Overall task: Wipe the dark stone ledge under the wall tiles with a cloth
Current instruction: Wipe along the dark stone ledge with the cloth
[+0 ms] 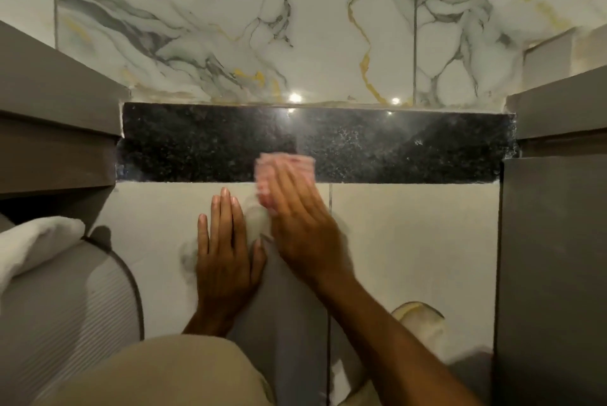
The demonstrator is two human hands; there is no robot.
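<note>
The dark speckled stone ledge (377, 146) runs across the middle of the view, under the marble-patterned wall tiles (230, 28). My right hand (302, 221) presses a pink cloth (282, 166) against the ledge's front edge near its middle; both are blurred by motion. The cloth sticks out past my fingertips onto the dark stone. My left hand (226, 254) lies flat with its fingers together on the pale tiled face (410, 241) below the ledge, holding nothing.
Grey partition panels close in on the left (56, 130) and right (551, 241). A white towel (29, 244) lies on a grey ribbed bin (72, 300) at the lower left. A pale shoe (417, 317) shows at the lower right.
</note>
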